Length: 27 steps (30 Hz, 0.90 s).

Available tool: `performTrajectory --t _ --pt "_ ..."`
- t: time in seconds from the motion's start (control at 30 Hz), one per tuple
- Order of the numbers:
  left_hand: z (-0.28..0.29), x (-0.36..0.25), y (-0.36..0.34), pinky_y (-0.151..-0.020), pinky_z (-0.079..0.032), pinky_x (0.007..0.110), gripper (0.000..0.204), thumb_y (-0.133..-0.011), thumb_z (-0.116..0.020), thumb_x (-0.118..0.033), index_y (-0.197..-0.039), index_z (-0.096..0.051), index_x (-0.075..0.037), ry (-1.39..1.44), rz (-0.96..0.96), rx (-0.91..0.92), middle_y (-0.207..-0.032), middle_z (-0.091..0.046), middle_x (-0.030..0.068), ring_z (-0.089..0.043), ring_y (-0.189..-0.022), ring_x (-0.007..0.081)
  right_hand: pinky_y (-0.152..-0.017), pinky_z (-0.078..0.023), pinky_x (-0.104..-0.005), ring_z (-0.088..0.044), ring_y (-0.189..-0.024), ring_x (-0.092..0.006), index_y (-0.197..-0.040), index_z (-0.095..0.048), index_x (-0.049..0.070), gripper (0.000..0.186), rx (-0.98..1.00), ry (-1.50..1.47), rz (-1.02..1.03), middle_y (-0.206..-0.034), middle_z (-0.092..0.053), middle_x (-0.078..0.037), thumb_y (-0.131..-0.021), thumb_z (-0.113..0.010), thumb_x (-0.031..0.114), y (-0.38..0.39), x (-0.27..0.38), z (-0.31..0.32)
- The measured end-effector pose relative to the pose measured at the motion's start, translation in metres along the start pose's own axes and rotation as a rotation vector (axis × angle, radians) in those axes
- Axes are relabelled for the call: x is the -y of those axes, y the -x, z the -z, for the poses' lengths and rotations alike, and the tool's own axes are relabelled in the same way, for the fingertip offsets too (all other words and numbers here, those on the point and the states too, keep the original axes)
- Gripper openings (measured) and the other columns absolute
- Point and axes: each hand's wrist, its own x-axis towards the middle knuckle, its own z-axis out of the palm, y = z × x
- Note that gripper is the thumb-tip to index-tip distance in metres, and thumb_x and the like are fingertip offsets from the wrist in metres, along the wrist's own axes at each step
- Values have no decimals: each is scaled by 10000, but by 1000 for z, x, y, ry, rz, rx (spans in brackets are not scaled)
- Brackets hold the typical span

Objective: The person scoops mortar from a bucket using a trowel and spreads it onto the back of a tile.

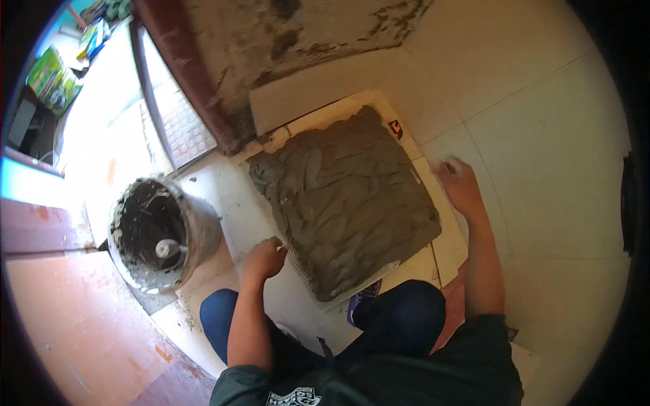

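A square tile (413, 154) lies before my knees, its upper face spread with thick, wet grey mortar (352, 196) in uneven ridges. Pale strips of the tile's border show along the far and right sides. My left hand (265, 259) is closed at the tile's left edge, with a small whitish bit at its fingertips that I cannot make out. Just off the right edge is my right hand (459, 186), its fingers bent and smeared by motion, so I cannot tell whether they hold anything.
A mortar-caked bucket (203, 223) stands at left, with a white-ended tool handle (164, 249) inside. A reddish door frame (186, 74) rises beyond it, beside a stained wall base (305, 30). Large pale floor tiles (548, 183) lie at right. A green packet (53, 81) is far left.
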Motion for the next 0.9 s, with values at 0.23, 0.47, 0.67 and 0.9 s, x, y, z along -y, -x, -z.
performTrajectory --t 0.23,0.47,0.67,0.9 --pt "-35 21 -51 -926 -506 483 411 -995 -563 -347 -1212 -653 -11 86 180 -175 -1150 -690 244 -649 -1117 406 -875 -495 -396 -676 -957 -305 -1062 -680 -37 377 20 -58 -313 -994 -718 -183 -965 -557 305 -24 -260 -34" --pt "-94 90 -111 -1010 -455 385 501 -1035 -469 -346 -1408 -520 -16 549 629 -235 -1341 -621 179 -588 -1194 324 -845 -475 -386 -628 -893 -257 -1067 -648 -46 427 -16 21 -218 -971 -681 -185 -992 -536 358 -93 -369 -105" --pt "-123 91 -114 -1042 -399 460 625 -1039 -365 -531 -1397 -529 -45 1044 818 -509 -1378 -576 128 -542 -1225 265 -985 -434 -399 -592 -1098 -290 -1221 -622 -18 539 234 -214 -383 -1185 -650 -162 -1027 -462 459 -149 -363 -123" --pt "-152 70 -123 -723 -463 321 424 -1042 -466 -528 -996 -578 -122 1329 556 -610 -839 -543 2 -546 -761 171 -1108 -376 -441 -529 -1310 -310 -1466 -482 -14 750 500 -536 -627 -1437 -548 -200 -1029 -406 591 -166 -360 -117"
